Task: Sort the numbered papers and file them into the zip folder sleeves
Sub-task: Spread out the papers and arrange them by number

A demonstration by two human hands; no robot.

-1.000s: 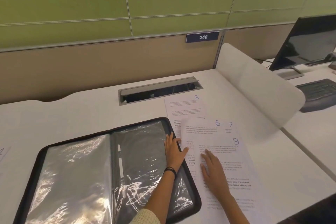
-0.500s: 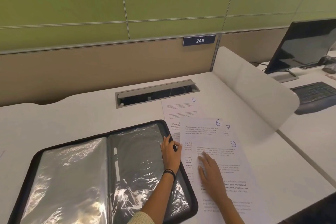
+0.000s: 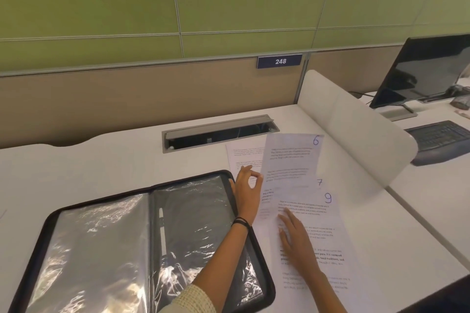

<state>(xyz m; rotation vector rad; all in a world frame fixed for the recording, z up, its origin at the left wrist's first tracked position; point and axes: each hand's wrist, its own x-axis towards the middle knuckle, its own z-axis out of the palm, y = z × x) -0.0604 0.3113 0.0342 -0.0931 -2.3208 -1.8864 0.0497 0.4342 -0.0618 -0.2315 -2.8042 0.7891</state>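
Green wall panels filled the background above a beige partition, and a blue plate point(image 3: 280, 61) reading 248 sat up there, beyond the zip folder's far right corner. On the white counter point(image 3: 101, 160) the zip folder point(image 3: 190, 181) lay wide open, its clear sleeves point(image 3: 96, 249) crinkled and shining, with a white pen point(image 3: 162, 231) tucked along the spine.

Just right of the folder came the papers. The left hand point(image 3: 246, 190), a black band point(image 3: 240, 222) at the wrist, reached across the folder's right edge and pinched the left edge of the sheet marked 6 point(image 3: 290, 160) between thumb and forefinger, the other fingers fanned out. That sheet stood tilted up off the pile, its top edge raised. Under it, further right of the folder, a 7 point(image 3: 319, 183) peeked out on another sheet, and the sheet marked 9 point(image 3: 318, 236) lay flat on top of the pile, nearer the person. The right hand point(image 3: 297, 241) rested palm-down on it, fingers straight and loosely spread, gripping nothing.

One more printed sheet point(image 3: 241, 157) lay off the folder's far right corner, its number hidden. A grey cable tray point(image 3: 218, 132) was sunk into the counter just beyond the folder. Well to the folder's right stood a white divider point(image 3: 356, 129), and past that a dark monitor point(image 3: 427, 71) and keyboard point(image 3: 437, 137).
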